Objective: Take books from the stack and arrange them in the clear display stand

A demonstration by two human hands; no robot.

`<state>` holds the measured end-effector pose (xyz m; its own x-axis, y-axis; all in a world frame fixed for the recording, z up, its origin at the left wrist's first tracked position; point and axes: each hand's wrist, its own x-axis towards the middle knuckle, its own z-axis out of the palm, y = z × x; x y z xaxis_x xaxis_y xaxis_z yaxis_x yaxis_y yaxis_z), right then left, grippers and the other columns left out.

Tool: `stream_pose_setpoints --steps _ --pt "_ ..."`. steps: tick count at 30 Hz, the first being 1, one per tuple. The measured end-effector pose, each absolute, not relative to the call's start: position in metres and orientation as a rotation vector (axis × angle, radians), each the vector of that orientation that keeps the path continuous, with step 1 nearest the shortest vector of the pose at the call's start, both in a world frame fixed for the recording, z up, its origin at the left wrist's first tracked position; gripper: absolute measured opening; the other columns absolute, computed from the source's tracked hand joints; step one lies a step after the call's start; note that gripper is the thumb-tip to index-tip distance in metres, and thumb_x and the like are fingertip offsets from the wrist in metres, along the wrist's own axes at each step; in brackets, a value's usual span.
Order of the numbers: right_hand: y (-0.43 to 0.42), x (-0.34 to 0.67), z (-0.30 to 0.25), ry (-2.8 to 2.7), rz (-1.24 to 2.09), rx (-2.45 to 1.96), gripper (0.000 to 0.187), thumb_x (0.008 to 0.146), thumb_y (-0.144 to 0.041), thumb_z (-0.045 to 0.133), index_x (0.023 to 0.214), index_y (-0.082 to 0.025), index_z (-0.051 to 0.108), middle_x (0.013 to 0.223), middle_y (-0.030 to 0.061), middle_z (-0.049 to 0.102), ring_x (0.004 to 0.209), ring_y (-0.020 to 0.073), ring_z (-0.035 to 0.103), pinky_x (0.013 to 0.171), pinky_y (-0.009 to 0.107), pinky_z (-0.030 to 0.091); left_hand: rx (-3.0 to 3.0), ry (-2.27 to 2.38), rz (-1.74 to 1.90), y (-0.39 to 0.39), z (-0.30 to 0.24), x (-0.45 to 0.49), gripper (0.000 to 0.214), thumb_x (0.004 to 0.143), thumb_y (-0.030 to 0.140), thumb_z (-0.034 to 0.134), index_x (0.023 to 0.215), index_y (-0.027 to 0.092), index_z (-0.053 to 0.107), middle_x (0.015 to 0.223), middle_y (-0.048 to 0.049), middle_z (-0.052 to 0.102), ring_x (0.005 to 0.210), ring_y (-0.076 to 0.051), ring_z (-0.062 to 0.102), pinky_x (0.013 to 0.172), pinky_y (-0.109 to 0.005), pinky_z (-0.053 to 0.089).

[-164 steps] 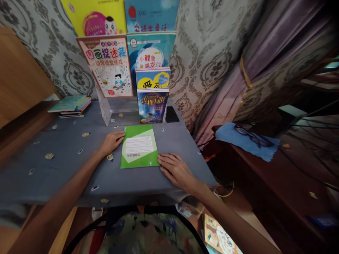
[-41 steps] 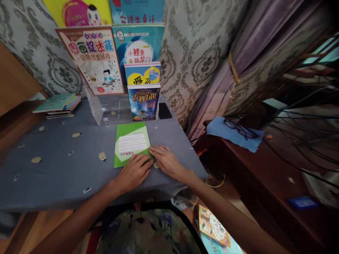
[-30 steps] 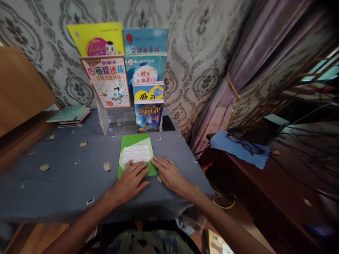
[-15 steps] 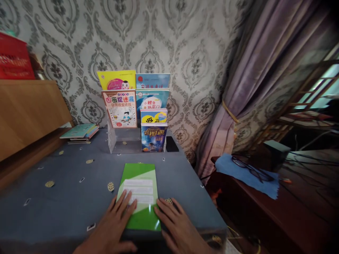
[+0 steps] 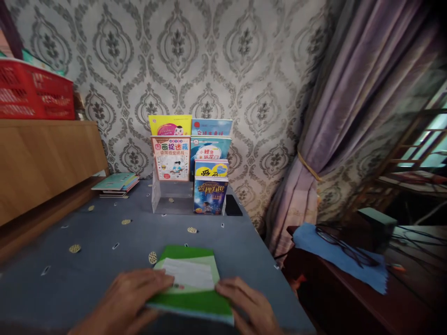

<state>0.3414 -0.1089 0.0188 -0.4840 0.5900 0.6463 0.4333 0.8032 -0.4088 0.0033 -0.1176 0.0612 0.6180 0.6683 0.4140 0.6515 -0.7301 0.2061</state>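
Observation:
A green book (image 5: 195, 298) with a pale panel and a white text block lies at the front of the table, its near edge tipped up and slightly blurred. My left hand (image 5: 134, 291) grips its left side, fingers over the cover. On the opposite side, my right hand (image 5: 244, 300) holds the right edge with the fingers on top. Both thumbs are mostly hidden. Beyond the book stands a clear display rack (image 5: 172, 204) with several children's books, among them a dark blue book (image 5: 210, 195) at the lower right and an orange-bordered book (image 5: 172, 160) at the left.
A stack of thin books (image 5: 117, 184) lies at the back left beside a wooden cabinet (image 5: 52, 163) bearing a red basket (image 5: 38, 90). A black phone (image 5: 233, 205) lies right of the rack. Glasses (image 5: 345, 246) rest on a blue cloth (image 5: 310, 242) at the right.
The view has tilted up and turned left. My hands, earlier flat beside and on the green book, now grip its two sides, and its near edge has come up.

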Motion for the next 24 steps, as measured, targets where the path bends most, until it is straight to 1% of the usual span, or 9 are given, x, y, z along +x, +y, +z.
stream_pose_setpoints --steps 1,2,4,6,7,10,14,18,24 --pt "-0.1 0.336 0.03 -2.116 0.263 -0.788 0.034 0.1 -0.027 0.046 0.129 -0.03 0.063 0.11 0.0076 0.074 0.099 0.021 0.072 0.084 0.027 0.059 2.688 1.186 0.903 -0.109 0.069 0.005 0.049 0.094 0.038 0.061 0.142 0.044 0.051 0.12 0.0003 0.074 0.101 -0.022 0.074 0.088 -0.031 0.06" --pt "-0.091 0.331 0.038 -2.059 0.285 -0.826 0.031 0.1 -0.028 0.045 0.123 -0.028 0.065 0.105 0.0077 0.075 0.094 0.0211 0.072 0.08 0.027 0.059 2.564 1.232 1.027 -0.1 0.073 0.008 0.047 0.093 0.04 0.061 0.14 0.041 0.054 0.112 0.0 0.077 0.096 -0.022 0.075 0.085 -0.031 0.06" --pt "-0.07 0.32 0.046 -1.949 0.344 -0.935 0.024 0.1 -0.033 0.048 0.105 -0.025 0.069 0.087 0.0049 0.073 0.078 0.0197 0.07 0.07 0.027 0.057 2.286 1.347 1.227 -0.078 0.075 0.017 0.046 0.093 0.043 0.06 0.138 0.035 0.054 0.102 -0.0001 0.078 0.087 -0.02 0.075 0.079 -0.03 0.061" --pt "-0.05 0.31 0.044 -1.885 0.392 -1.017 0.031 0.1 -0.038 0.047 0.083 -0.022 0.066 0.075 0.0031 0.069 0.068 0.0184 0.066 0.064 0.026 0.053 2.069 1.384 1.327 -0.056 0.068 0.027 0.044 0.096 0.046 0.055 0.136 0.028 0.055 0.1 -0.0024 0.076 0.081 -0.019 0.073 0.071 -0.028 0.06" --pt "-0.041 0.307 0.04 -1.865 0.416 -1.042 0.034 0.1 -0.04 0.046 0.077 -0.021 0.063 0.071 0.0023 0.066 0.065 0.0179 0.064 0.061 0.026 0.051 2.005 1.359 1.349 -0.046 0.062 0.031 0.043 0.097 0.047 0.051 0.134 0.025 0.055 0.1 -0.0041 0.075 0.082 -0.019 0.072 0.07 -0.028 0.059" --pt "-0.02 0.301 0.025 -1.836 0.493 -1.092 0.035 0.099 -0.043 0.045 0.075 -0.021 0.057 0.067 0.001 0.065 0.063 0.0179 0.063 0.059 0.026 0.048 1.968 1.309 1.341 -0.019 0.035 0.039 0.042 0.098 0.048 0.046 0.127 0.02 0.056 0.098 -0.0073 0.072 0.087 -0.021 0.069 0.076 -0.032 0.058" --pt "-0.004 0.298 0.013 -1.803 0.536 -1.124 0.031 0.098 -0.042 0.045 0.075 -0.023 0.052 0.066 0.0003 0.065 0.061 0.0182 0.063 0.057 0.027 0.046 1.948 1.335 1.353 0.004 0.005 0.042 0.042 0.098 0.046 0.044 0.129 0.019 0.051 0.105 -0.0096 0.071 0.094 -0.022 0.068 0.081 -0.036 0.057" --pt "0.004 0.292 0.012 -1.785 0.506 -1.125 0.03 0.098 -0.042 0.044 0.076 -0.023 0.05 0.067 0.0003 0.064 0.062 0.0182 0.062 0.057 0.027 0.045 1.915 1.337 1.421 0.019 -0.002 0.041 0.042 0.099 0.044 0.044 0.132 0.02 0.048 0.114 -0.0112 0.069 0.104 -0.023 0.067 0.089 -0.038 0.056" --pt "0.013 0.286 0.0 -1.81 0.423 -1.127 0.027 0.099 -0.039 0.042 0.077 -0.024 0.049 0.066 0.0006 0.062 0.063 0.0196 0.062 0.057 0.029 0.047 1.882 1.277 1.446 0.034 -0.008 0.038 0.041 0.098 0.043 0.044 0.129 0.018 0.051 0.109 -0.0098 0.069 0.105 -0.023 0.066 0.091 -0.039 0.056"
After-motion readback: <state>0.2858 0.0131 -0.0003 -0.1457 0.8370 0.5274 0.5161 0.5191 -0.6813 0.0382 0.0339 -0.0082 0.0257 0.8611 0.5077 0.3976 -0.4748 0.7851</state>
